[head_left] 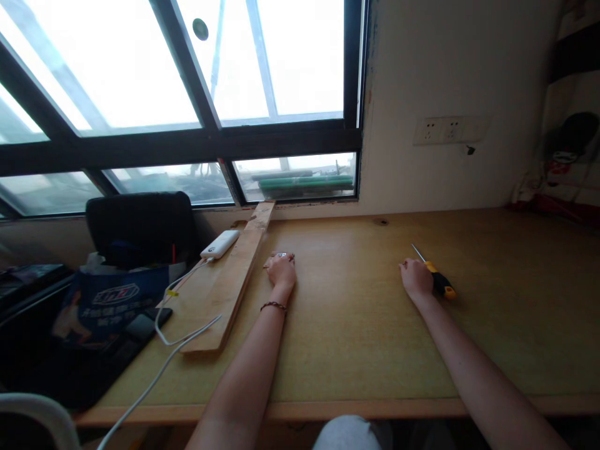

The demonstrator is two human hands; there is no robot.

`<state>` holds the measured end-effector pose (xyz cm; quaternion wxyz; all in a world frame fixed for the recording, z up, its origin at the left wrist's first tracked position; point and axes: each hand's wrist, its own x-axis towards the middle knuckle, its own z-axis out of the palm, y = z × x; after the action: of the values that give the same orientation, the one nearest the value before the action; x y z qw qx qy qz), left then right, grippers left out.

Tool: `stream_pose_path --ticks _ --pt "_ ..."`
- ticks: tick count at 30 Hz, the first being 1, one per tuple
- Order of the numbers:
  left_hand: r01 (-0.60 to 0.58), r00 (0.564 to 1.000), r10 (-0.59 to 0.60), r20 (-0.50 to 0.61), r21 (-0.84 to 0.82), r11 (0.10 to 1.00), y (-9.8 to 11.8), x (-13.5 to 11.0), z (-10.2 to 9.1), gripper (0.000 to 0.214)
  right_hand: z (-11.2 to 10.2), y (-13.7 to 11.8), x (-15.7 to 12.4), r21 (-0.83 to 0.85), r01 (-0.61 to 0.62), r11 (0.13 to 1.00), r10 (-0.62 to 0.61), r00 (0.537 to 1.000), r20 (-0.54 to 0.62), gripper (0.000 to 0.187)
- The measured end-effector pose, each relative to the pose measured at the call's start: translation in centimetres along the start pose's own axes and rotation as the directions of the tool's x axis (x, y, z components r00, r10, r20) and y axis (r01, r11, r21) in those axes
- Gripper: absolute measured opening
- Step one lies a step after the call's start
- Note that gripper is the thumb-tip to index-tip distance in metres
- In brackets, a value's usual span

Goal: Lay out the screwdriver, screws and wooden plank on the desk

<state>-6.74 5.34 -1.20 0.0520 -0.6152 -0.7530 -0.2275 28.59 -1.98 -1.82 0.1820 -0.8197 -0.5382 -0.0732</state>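
My left hand [282,272], with a braided bracelet at the wrist, rests on the wooden table top [347,312]. Its fingers are curled round a small thing [282,254] with a whitish, dark-marked top; its kind is too small to make out. Farther right, my right hand [417,279] lies closed on the table, its fingertips mostly hidden. Against its right side is a screwdriver [441,282] with a yellow and black handle, its metal shaft pointing away to the upper left. Whether the right fingers hold anything is hidden.
Left of my left hand a long wooden board [229,281] bears a white power bank [220,244] with a white cable [162,337]. A dark phone [159,317], a blue bag [117,300] and a black chair back [140,225] stand farther left. Wall sockets [440,130] are behind.
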Motion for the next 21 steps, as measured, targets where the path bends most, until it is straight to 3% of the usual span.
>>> stream_pose_path --ticks 14,18,21 --pt "0.03 0.999 -0.032 0.034 0.065 0.997 0.5 0.0 -0.1 0.028 -0.1 -0.2 -0.1 -0.041 0.045 0.998 -0.044 0.999 0.023 0.029" --pt "-0.005 1.0 0.004 0.014 0.106 0.994 1.2 -0.5 -0.5 0.03 -0.9 -0.8 -0.5 0.018 0.041 0.999 -0.04 0.998 -0.057 0.028" --pt "-0.091 0.996 0.093 -0.018 0.058 0.994 2.2 -0.9 -1.2 0.029 -1.5 -2.2 -1.3 0.196 0.147 0.969 -0.116 0.98 -0.163 0.028"
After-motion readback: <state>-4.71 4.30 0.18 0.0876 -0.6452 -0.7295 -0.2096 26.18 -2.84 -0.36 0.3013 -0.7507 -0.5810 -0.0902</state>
